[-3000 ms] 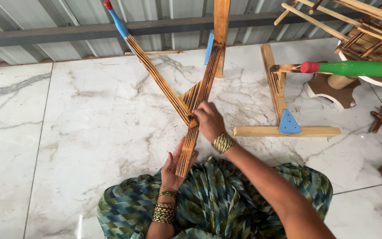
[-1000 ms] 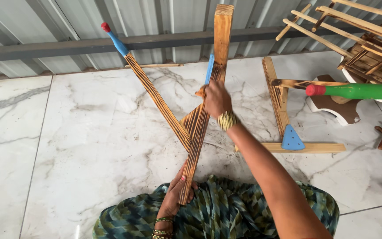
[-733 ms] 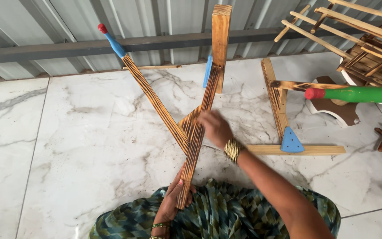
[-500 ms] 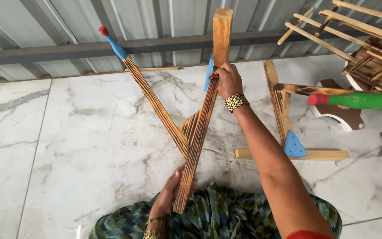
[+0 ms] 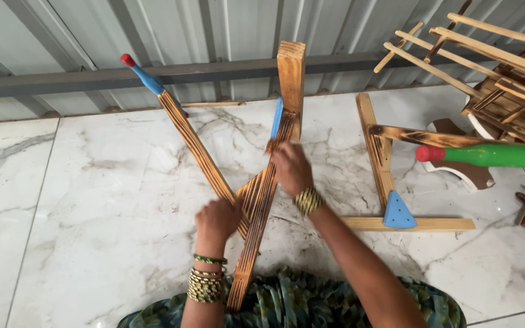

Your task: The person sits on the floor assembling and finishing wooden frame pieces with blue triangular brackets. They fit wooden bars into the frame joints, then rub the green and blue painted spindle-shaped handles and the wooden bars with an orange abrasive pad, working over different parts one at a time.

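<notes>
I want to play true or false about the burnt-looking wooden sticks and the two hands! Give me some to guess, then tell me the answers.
1. The left hand grips the crossed scorched-striped wooden slats near where they cross. True.
2. The slanted slat's blue handle with a red tip points up to the left. True.
3. The right hand lies flat on the white marble floor. False: it is on the upper part of a slat.
4. The round stick with a red end is yellow. False: it is green.
5. A blue triangular block sits in the corner of the plain wooden L-frame. True.
</notes>
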A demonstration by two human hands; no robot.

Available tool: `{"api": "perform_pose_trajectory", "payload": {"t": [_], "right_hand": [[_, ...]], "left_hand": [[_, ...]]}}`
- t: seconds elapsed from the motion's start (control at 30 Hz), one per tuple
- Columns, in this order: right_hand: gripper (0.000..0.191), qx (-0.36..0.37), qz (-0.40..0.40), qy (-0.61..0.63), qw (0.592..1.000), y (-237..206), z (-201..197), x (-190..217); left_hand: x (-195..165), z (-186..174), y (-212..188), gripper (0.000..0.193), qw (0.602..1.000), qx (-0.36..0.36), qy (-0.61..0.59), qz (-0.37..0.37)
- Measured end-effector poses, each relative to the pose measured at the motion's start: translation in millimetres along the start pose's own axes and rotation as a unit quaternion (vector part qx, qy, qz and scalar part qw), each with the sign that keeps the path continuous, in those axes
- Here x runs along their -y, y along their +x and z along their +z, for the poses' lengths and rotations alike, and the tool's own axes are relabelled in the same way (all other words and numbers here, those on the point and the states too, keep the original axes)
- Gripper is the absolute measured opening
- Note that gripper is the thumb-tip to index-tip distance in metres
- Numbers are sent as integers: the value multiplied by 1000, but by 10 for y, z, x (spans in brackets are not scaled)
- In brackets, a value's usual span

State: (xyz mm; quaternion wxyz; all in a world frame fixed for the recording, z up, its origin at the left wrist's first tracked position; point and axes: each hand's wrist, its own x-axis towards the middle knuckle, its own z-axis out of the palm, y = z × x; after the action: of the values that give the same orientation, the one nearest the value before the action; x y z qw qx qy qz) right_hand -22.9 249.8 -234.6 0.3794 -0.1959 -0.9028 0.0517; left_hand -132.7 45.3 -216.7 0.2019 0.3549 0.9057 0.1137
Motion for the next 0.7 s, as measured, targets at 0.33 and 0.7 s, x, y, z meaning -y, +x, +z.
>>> {"api": "perform_pose_trajectory", "payload": {"t": [0.33, 0.7], "right_hand": [[13, -46, -23, 21, 998, 564, -281, -244], [15, 47, -126, -65, 989, 582, 157, -369]], "left_hand": [[-955, 267, 1238, 64, 780, -102, -566, 247], [-1010, 531, 1090, 83, 691, -127, -661, 265]]}}
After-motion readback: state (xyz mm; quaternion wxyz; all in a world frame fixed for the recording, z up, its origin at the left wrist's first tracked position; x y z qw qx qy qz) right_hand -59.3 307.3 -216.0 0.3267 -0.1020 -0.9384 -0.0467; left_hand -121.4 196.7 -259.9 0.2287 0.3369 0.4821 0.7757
